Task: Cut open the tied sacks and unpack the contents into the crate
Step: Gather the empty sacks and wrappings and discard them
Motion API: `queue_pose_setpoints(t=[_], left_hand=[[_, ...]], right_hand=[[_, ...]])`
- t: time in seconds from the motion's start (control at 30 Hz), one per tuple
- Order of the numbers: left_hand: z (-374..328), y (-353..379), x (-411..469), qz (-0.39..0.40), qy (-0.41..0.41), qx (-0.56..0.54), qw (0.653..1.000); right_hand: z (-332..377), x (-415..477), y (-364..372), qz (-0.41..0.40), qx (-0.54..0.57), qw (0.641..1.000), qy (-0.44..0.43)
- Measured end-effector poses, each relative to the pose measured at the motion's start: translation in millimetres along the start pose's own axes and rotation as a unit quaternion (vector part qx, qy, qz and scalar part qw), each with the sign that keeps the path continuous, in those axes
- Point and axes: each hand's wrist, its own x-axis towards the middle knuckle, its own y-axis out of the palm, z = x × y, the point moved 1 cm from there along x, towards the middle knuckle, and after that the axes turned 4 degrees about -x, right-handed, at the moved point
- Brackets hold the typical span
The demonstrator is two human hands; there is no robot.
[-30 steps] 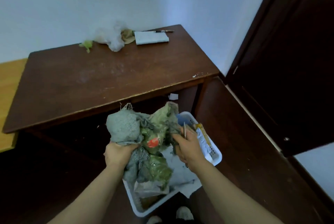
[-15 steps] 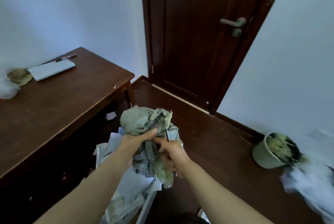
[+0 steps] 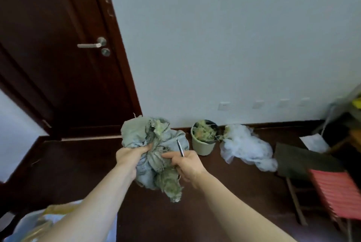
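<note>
Left hand (image 3: 131,156) grips the crumpled grey-green woven sack (image 3: 136,134) from its left side, fingers dug into the folds. Right hand (image 3: 188,166) is curled round a thin silvery blade (image 3: 180,147) whose tip points up and lies against the cloth; one finger reaches forward onto the sack. The sack hangs in the air between the two hands, above the dark brown floor (image 3: 78,163), with a frayed end dangling below.

The sack looks limp and probably emptied, so the step is likely getting rid of it or checking it for leftovers. The person should keep the blade tip turned away from the left fingers, which sit close to it. Keeping the bundle bunched tight would stop loose fibres from shedding. A shake over the crate before letting go would catch anything left inside.

A pale, blurred shape (image 3: 48,220) at lower left may be the crate, but that cannot be told. Against the wall ahead stands a pale green round bucket (image 3: 203,147) full of scraps, and white crumpled plastic (image 3: 246,148) lies just beside it.
</note>
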Motion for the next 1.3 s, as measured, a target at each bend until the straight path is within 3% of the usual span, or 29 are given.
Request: queue_pose_setpoints(t=[0.17,0.5,0.8,1.03,1.3], left_hand=[[17,148,8,0.056,-0.009,0.015,0.998],[51,406,1,0.174,0.007,0.105,0.979],[65,640,34,0.275,0.02,0.164,0.947],[72,815,20,0.383,0.119,0.257,0.88],[125,1002,-44,0.505,0.313,0.334,0.732]], right_hand=[[-9,11,-148,-0.147,0.057,0.987,-0.004],[-9,31,-341,-0.292,0.221,0.93,-0.024],[26,105,-515,-0.41,0.291,0.864,-0.005],[57,134,-647,-0.479,0.363,0.799,-0.027],[56,143,-818,-0.519,0.419,0.744,-0.044]])
